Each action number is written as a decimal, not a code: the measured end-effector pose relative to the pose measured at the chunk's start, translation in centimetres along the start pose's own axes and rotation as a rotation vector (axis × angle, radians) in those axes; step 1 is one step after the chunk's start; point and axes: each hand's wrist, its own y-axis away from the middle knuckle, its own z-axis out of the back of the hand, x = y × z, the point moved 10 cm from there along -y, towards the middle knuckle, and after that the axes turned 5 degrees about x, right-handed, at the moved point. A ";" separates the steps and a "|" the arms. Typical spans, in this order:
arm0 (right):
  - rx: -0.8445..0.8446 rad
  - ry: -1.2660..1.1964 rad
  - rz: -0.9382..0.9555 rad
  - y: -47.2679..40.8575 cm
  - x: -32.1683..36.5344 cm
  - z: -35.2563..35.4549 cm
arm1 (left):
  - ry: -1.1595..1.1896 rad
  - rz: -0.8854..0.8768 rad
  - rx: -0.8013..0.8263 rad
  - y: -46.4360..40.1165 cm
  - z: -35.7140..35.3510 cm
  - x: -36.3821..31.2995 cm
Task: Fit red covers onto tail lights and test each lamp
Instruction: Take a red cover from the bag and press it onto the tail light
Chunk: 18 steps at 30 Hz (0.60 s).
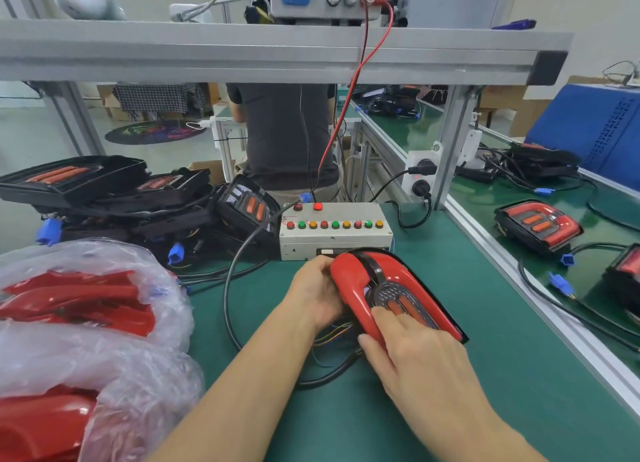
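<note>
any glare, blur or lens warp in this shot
Head view: wide-angle warp bows the shelf beam and the bench rail; soft glare spots sit on the red cover and the plastic bag; lighting is even with faint shadows; the right hand and left hand look fairly sharp, the frame edges softer.

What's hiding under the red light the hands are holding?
Under the tail light thin coloured wires and a black cable poke out onto the green mat. Where they plug in is covered by the lamp and the left hand.
</note>
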 end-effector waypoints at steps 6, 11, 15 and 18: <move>-0.032 -0.012 -0.031 0.8 -0.9 0.4 | 0.040 -0.104 0.011 0.0 0.2 -0.7; -0.046 -0.056 -0.037 1.0 -1.2 0.3 | 0.020 -0.109 0.050 0.2 -0.2 -0.6; -0.044 -0.036 -0.049 1.2 -1.9 0.1 | -0.006 -0.134 0.058 0.6 -0.5 -1.1; -0.045 -0.010 -0.064 1.1 -2.3 0.0 | -0.007 -0.132 0.051 0.6 -0.5 -0.9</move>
